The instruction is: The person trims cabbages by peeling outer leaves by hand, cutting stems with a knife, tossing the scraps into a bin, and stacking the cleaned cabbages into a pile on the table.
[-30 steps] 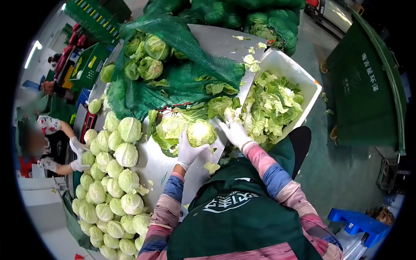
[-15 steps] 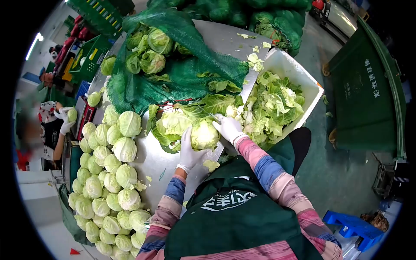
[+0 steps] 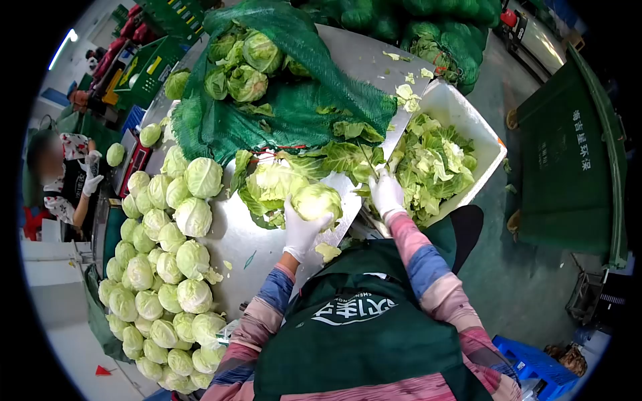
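Note:
My left hand [image 3: 302, 228], in a white glove, grips a trimmed cabbage [image 3: 317, 202] from below and the side, above the metal table. To its right, my gloved right hand [image 3: 386, 192] is closed round a knife [image 3: 367, 160], whose thin blade points up and away; the handle is mostly hidden. Loose outer cabbage leaves [image 3: 271, 184] lie on the table just beyond my left hand. Beside my right hand, a white foam box [image 3: 491, 155] holds a heap of torn leaves [image 3: 435, 167].
Many pale cabbages [image 3: 194, 259] are piled at the left. A green mesh sack [image 3: 287, 123] with cabbages lies at the table's [image 3: 234, 267] far side. A co-worker [image 3: 70, 174] stands at far left by a red scale [image 3: 139, 159]. A large green bin [image 3: 568, 160] stands right.
My right hand has moved right, away from the cabbage, towards the foam box. My left hand still holds the cabbage, now tilted. At left, the co-worker's hands have come away from a cabbage.

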`<state>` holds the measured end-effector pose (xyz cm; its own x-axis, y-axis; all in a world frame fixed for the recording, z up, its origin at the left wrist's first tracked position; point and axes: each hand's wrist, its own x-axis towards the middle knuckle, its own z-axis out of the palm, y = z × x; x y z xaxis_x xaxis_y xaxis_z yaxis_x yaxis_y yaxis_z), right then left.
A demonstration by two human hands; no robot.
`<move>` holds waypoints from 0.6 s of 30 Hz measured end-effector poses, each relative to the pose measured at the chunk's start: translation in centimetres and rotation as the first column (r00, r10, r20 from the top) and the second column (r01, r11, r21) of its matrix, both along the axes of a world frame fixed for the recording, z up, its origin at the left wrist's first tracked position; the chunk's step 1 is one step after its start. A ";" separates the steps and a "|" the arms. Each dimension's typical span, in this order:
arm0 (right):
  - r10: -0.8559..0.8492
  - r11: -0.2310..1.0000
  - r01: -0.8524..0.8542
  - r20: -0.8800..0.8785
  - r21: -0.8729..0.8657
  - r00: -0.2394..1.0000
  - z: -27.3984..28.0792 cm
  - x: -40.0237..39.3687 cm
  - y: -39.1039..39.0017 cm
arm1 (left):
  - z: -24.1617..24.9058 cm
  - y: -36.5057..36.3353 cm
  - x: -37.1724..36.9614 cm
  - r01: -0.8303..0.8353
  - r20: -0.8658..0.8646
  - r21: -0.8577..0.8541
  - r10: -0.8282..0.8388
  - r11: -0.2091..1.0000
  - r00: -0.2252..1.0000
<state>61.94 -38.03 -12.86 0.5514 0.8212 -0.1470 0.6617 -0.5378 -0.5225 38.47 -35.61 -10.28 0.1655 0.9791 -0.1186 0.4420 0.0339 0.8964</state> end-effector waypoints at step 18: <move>0.373 0.925 -0.378 -0.116 -0.030 0.921 6.9 -5.4 2.2 | 0.2 0.4 -0.1 0.298 -0.348 0.235 -0.207 0.925 0.915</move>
<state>56.58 -35.79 -6.01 0.1827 0.9548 -0.2343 0.7625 -0.2881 -0.5793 38.39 -35.23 -10.11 0.4111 0.9093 0.0650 0.6592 -0.3458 0.6678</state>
